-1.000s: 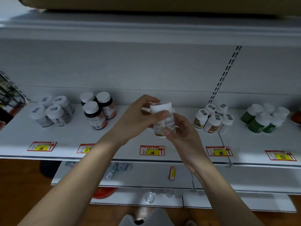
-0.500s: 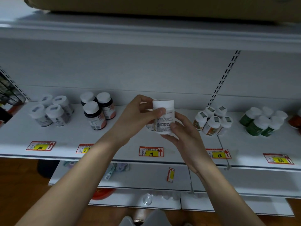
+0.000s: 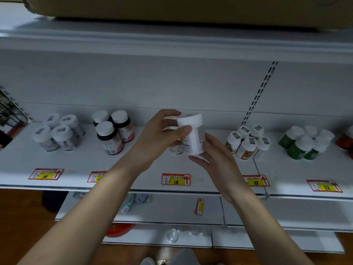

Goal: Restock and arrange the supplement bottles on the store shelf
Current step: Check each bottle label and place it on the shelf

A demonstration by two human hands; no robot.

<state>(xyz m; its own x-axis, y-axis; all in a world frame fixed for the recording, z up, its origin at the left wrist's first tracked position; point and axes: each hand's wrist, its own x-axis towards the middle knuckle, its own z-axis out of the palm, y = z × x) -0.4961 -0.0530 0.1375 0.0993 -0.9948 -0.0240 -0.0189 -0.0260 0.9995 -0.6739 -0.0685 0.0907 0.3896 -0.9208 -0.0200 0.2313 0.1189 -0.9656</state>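
Second bottle: small clear bottle (image 3: 176,150) mostly hidden behind the left hand (image 3: 152,140).
Red jar (image 3: 346,140): cut off at right edge.
Price tags: small print unreadable.

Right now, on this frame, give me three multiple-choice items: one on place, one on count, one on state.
1. Where is the white bottle?
A. Held above the price tag marked 18
B. Among the green bottles
C. On the floor

2. How many dark bottles with white caps stand together?
A. One
B. Three
C. Six

3. How is the white bottle held?
A. By the right hand alone
B. By neither hand
C. By both the left hand and the right hand

Answers: 1 A, it sits over that tag; 2 B, three caps show; 3 C, fingers of both hands are on it.
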